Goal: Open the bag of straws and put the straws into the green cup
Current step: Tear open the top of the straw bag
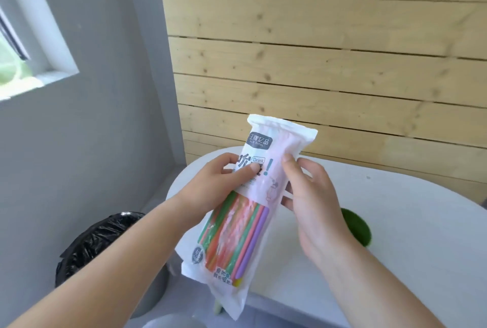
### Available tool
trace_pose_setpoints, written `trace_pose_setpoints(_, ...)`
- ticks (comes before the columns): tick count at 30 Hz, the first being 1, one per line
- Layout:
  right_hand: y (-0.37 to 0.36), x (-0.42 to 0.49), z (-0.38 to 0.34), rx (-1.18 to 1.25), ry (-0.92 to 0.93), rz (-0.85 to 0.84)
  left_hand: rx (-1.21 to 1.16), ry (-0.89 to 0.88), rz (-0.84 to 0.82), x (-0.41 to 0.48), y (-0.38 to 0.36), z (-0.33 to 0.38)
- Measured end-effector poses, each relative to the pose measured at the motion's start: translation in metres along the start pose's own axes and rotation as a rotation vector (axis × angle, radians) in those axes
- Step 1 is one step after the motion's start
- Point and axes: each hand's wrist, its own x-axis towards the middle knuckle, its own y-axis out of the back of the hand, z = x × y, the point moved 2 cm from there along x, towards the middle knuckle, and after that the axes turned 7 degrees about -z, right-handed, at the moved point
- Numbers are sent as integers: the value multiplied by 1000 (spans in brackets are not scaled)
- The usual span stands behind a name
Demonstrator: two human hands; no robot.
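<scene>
Bin: a round grey bin lined with a black plastic sack stands on the floor, left of and lower than the bag.
Left hand: the left hand grasps the bag's left edge at about mid-height, thumb pressed on the printed front, fingers wrapped behind.
Bag: the long white plastic bag of straws is held off the table, tilted, with its crimped top seam pointing up and away; that seam looks closed and untorn.
Straws: the coloured plastic straws, green, orange, pink and purple, show through the bag's clear lower window, all inside it.
Right hand: the right hand grips the bag's right edge opposite the left hand, thumb on the front, fingers curled round the back.
Cup: the green cup stands right of the bag, apart from it and partly hidden by the right hand; whether it holds anything cannot be told.
Table: the white rounded table lies under and to the right of the bag.
Progress: an early stage, as I judge it; the bag is picked up and gripped, not opened.
Left to do: tear or pull the bag open, draw the straws out, stand them in the cup.
</scene>
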Motion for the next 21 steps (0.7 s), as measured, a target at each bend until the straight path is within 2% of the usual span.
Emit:
trace_pose_setpoints(4, 31, -25, -51, -18, 129, 33, 47, -99, -105, -35, -18, 32)
trace_pose_setpoints(9, 64, -61, -102, -186, 181, -1, 152, -152, -207, -66, -35, 54)
trace_pose_setpoints(13, 79, -89, -121, -304, 181, -78, 197, -192, -238, -79, -47, 67)
trace_pose_setpoints(16, 84, -100, -122, -301, 208, -55, 248, -208, -245, -80, -56, 71)
trace_pose_setpoints(18, 86, -102, -120, -273, 239, -6, 306, -234, -161, -75, -62, 72)
trace_pose_setpoints(21, 86, -95, -114, -192, 278, 68, 418, -285, 145, -72, -73, 76)
